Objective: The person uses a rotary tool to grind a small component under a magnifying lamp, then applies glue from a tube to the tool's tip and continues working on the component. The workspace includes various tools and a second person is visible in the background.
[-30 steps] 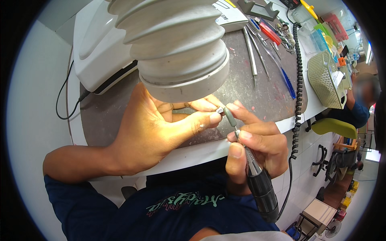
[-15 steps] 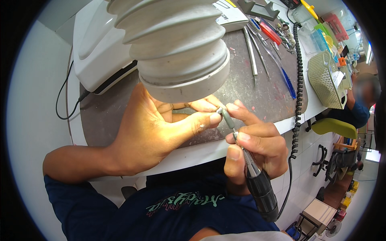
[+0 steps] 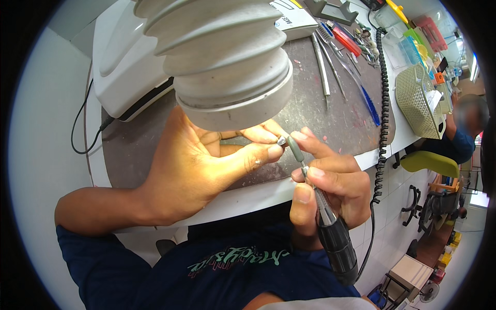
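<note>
Grey ribbed extraction hose (image 3: 227, 62) hangs just above the left hand (image 3: 201, 165), which pinches a tiny metal piece (image 3: 281, 140). Right hand (image 3: 325, 188) grips a rotary handpiece (image 3: 328, 222), its tip touching that piece.

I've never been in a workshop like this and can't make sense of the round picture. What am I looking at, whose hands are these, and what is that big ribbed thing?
The picture comes from a wide-angle camera worn on a person's head, looking down at their own two hands; that is why it is round and straight edges bend. The left hand pinches a tiny metallic piece between thumb and fingertips. The right hand holds a pen-shaped rotary handpiece, its grey-green tip touching that piece. The big ribbed thing is a grey hose mouth hanging just above the hands; its purpose I cannot confirm. Beneath lies a dark work mat with slim metal hand tools and a coiled black cable. A white machine sits at the back. Another person sits at the far right.
</note>
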`<state>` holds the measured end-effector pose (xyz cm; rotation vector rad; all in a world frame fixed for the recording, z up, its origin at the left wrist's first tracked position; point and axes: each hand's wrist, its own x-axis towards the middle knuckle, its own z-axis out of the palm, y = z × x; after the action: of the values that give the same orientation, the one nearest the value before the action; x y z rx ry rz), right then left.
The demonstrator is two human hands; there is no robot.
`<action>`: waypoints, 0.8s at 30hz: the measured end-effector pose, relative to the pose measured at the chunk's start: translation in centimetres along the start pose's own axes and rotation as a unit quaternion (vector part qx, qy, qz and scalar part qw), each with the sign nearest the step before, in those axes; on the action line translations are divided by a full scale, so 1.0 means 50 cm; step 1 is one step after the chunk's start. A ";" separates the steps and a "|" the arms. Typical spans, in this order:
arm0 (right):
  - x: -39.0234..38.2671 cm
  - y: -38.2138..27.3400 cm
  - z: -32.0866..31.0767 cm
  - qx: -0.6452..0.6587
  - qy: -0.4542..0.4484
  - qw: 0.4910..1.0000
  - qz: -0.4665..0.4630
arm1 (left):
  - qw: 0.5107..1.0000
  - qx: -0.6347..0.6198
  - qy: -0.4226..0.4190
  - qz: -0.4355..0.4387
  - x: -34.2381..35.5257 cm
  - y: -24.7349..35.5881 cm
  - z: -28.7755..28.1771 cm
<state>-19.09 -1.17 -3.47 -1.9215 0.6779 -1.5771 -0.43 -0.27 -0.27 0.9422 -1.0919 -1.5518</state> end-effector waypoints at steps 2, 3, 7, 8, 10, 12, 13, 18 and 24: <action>0.000 0.001 0.000 -0.001 -0.003 1.000 -0.003 | 1.000 -0.001 -0.006 0.018 0.002 -0.006 -0.002; 0.000 0.001 0.002 0.000 -0.002 1.000 -0.002 | 1.000 0.008 -0.003 0.024 0.002 -0.010 -0.003; 0.004 0.000 -0.002 -0.002 -0.022 1.000 -0.005 | 0.999 0.013 0.010 0.027 0.000 -0.013 -0.002; 0.004 0.000 -0.002 -0.002 -0.022 1.000 -0.003 | 1.000 0.006 0.014 0.022 -0.001 -0.012 -0.002; 0.002 -0.002 0.001 0.001 -0.008 1.000 0.004 | 1.000 0.005 0.011 0.021 0.000 -0.012 -0.002; 0.005 0.000 -0.003 0.005 -0.017 1.000 -0.004 | 1.000 0.006 0.010 0.023 0.001 -0.013 -0.002; 0.005 0.001 -0.003 0.008 -0.016 1.000 -0.005 | 1.000 0.008 0.011 0.026 0.001 -0.013 -0.001; 0.003 0.001 0.001 0.012 -0.008 1.000 -0.001 | 0.999 0.008 0.008 0.034 0.000 -0.016 -0.004; 0.000 0.005 0.000 -0.036 -0.028 0.999 -0.016 | 0.999 0.018 0.007 0.029 0.002 -0.013 -0.003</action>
<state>-19.09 -1.35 -3.63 -2.0298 0.6912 -1.5318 -0.50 -0.32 -0.96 0.9352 -1.1311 -1.4811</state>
